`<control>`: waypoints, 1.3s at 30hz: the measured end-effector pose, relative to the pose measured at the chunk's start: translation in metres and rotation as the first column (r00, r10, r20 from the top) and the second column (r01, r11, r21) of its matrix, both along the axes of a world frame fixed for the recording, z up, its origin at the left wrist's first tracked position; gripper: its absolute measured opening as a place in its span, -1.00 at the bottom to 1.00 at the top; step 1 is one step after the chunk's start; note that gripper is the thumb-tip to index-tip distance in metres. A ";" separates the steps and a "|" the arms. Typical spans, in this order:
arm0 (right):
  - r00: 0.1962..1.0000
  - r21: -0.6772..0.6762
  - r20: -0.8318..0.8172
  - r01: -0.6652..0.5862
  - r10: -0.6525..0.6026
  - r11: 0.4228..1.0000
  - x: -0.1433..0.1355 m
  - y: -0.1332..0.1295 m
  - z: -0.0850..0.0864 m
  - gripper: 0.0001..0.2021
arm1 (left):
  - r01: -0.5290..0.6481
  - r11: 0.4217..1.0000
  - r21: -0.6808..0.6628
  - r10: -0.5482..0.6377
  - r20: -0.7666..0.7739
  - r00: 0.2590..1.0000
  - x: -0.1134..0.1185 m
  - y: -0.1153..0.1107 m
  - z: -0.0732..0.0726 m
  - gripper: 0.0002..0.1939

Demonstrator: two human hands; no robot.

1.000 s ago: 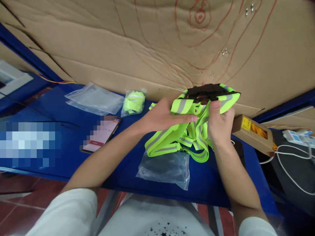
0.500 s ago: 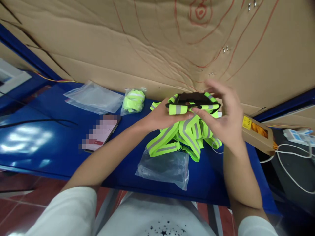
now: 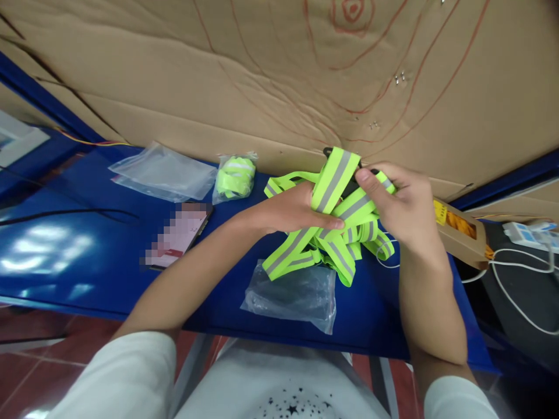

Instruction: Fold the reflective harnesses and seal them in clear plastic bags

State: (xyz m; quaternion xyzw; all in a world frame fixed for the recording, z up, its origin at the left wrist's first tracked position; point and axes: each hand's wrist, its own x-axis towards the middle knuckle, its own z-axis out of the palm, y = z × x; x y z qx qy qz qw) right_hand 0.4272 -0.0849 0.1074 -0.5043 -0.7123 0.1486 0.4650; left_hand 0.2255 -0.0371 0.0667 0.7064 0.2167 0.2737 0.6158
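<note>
A tangle of bright yellow-green reflective straps (image 3: pixel 335 181) with grey centre stripes, like a reflective vest, is between my hands. My left hand (image 3: pixel 299 208) is closed around the straps from the left, its thumb lying along them. My right hand (image 3: pixel 407 201) pinches a strap end beside a black part (image 3: pixel 350 187), mostly covered by the bands. Lower loops of the straps hang down over a clear plastic bag (image 3: pixel 292 297) that lies flat near the table's front edge.
Behind the blue table (image 3: pixel 105 250) stands a cardboard panel (image 3: pixel 262 87) with red lines. A phone (image 3: pixel 179 235), flat clear bags (image 3: pixel 166 173) and a bagged yellow-green bundle (image 3: pixel 236 177) lie left. A cardboard box (image 3: pixel 463 238) and white cables (image 3: pixel 515 291) are at the right.
The black part has turned and is now largely hidden behind raised straps. My right fingers, spread before, have closed on a strap end, and my left hand has shifted slightly right.
</note>
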 end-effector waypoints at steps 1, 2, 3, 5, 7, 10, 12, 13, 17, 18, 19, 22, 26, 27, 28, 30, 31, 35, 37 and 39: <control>0.999 0.002 -0.031 0.012 -0.012 1.000 0.000 0.001 0.000 -0.74 | -0.003 0.999 -0.034 0.003 0.001 1.000 0.000 -0.001 0.001 -0.67; 0.998 0.001 -0.058 0.022 -0.021 1.000 0.000 0.002 0.000 -0.77 | -0.006 0.998 -0.062 0.006 -0.003 1.000 -0.001 -0.001 0.002 -0.64; 0.996 -0.006 -0.089 0.026 -0.027 1.000 0.001 0.003 -0.002 -0.78 | -0.005 0.997 -0.082 0.005 -0.004 1.000 -0.001 -0.001 0.002 -0.61; 0.984 -0.072 -0.178 -0.003 -0.010 0.997 0.002 0.006 -0.006 -0.78 | 0.009 0.996 -0.084 -0.007 0.021 1.000 -0.002 -0.003 0.003 -0.57; 0.966 -0.175 -0.257 -0.078 0.031 0.982 0.003 0.008 -0.011 -0.74 | 0.032 0.999 -0.038 -0.030 0.050 0.998 -0.003 -0.004 0.003 -0.58; 0.991 -0.167 -0.133 -0.052 0.030 0.985 0.003 0.007 -0.012 -0.72 | 0.026 0.998 0.059 -0.028 0.034 0.999 -0.001 -0.004 0.001 -0.63; 0.996 0.020 0.073 0.052 -0.053 0.998 0.001 0.001 -0.008 -0.75 | -0.010 0.997 0.078 0.008 0.031 0.999 0.000 -0.002 -0.002 -0.64; 0.982 0.101 0.169 0.069 -0.085 0.992 0.000 -0.002 -0.005 -0.75 | -0.025 0.997 0.077 0.023 0.035 0.999 0.001 -0.001 -0.004 -0.63; 0.879 0.137 0.476 -0.054 -0.018 0.989 -0.010 -0.013 0.000 -0.56 | -0.052 0.988 0.147 0.047 0.039 0.998 0.000 0.002 -0.005 -0.67; 0.854 0.126 0.520 -0.080 0.003 0.989 -0.013 -0.014 -0.001 -0.47 | -0.058 0.980 0.188 0.052 0.035 0.998 -0.001 0.003 -0.005 -0.69; 0.840 0.116 0.542 -0.093 0.015 0.989 -0.015 -0.013 -0.003 -0.39 | -0.069 0.971 0.227 0.064 0.030 0.997 -0.003 0.003 -0.004 -0.71; 0.850 0.098 0.527 -0.081 0.017 0.992 -0.020 -0.008 -0.013 -0.28 | -0.091 0.954 0.287 0.094 0.002 0.996 -0.005 0.004 -0.002 -0.76; 0.857 0.091 0.515 -0.093 0.033 0.991 -0.019 -0.002 -0.019 -0.28 | -0.125 0.959 0.254 0.127 0.008 0.992 -0.002 0.005 -0.004 -0.81; 0.850 0.085 0.524 -0.112 0.051 0.990 -0.019 -0.001 -0.019 -0.31 | -0.134 0.963 0.235 0.136 0.011 0.991 -0.001 0.005 -0.005 -0.81; 0.844 0.082 0.533 -0.125 0.063 0.989 -0.018 -0.001 -0.019 -0.35 | -0.140 0.968 0.210 0.140 0.013 0.990 -0.001 0.005 -0.005 -0.80; 0.839 0.078 0.539 -0.131 0.068 0.988 -0.017 -0.002 -0.017 -0.41 | -0.139 0.981 0.134 0.137 0.028 0.990 0.001 0.005 -0.007 -0.78; 0.845 0.078 0.531 -0.124 0.064 0.989 -0.016 -0.002 -0.016 -0.42 | -0.131 0.988 0.080 0.128 0.040 0.991 0.001 0.005 -0.007 -0.76; 0.887 0.129 0.461 -0.098 0.028 0.987 -0.011 -0.002 -0.010 -0.46 | -0.075 0.983 -0.167 0.095 0.115 0.989 0.003 0.001 -0.005 -0.67; 0.904 0.193 0.427 -0.056 -0.032 0.980 -0.008 -0.002 -0.008 -0.51 | 0.026 0.973 -0.229 -0.002 0.105 0.994 0.004 -0.004 -0.002 -0.66; 0.908 0.235 0.408 -0.003 -0.096 0.972 -0.007 -0.003 -0.007 -0.55 | 0.136 0.964 -0.230 -0.120 0.084 0.989 0.006 -0.009 0.000 -0.70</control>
